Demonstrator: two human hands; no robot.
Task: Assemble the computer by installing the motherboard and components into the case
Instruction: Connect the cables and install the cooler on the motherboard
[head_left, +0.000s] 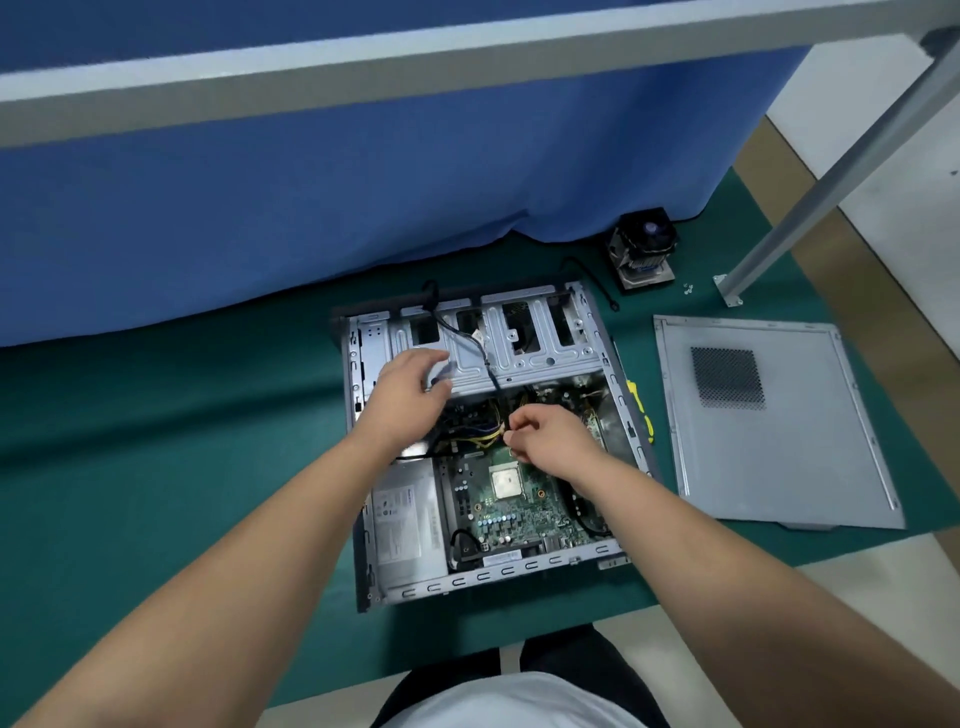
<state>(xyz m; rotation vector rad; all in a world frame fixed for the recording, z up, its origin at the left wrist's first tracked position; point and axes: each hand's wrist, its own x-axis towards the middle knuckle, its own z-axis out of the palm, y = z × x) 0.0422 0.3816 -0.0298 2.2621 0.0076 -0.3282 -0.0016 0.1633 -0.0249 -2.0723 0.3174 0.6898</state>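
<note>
Head view: left hand (410, 387) reaches relaxed over the case (483, 582), clearing cables; right hand (540, 434) pinches yellow wires (488, 441) above the motherboard (519, 514) for routing.

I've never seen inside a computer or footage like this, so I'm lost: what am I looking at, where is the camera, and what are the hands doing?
There is one picture, from a camera worn on the person's head, looking down at their own bare arms. No robot is involved. On a green mat lies an open computer case. Inside are the green motherboard with its square processor, and a grey power supply. The left hand reaches over the wiring near the metal drive cage. The right hand pinches the yellow cables. Beside the case lie its removed side panel, a yellow-handled tool and, farther back, the cooler fan, not yet fitted.
</note>
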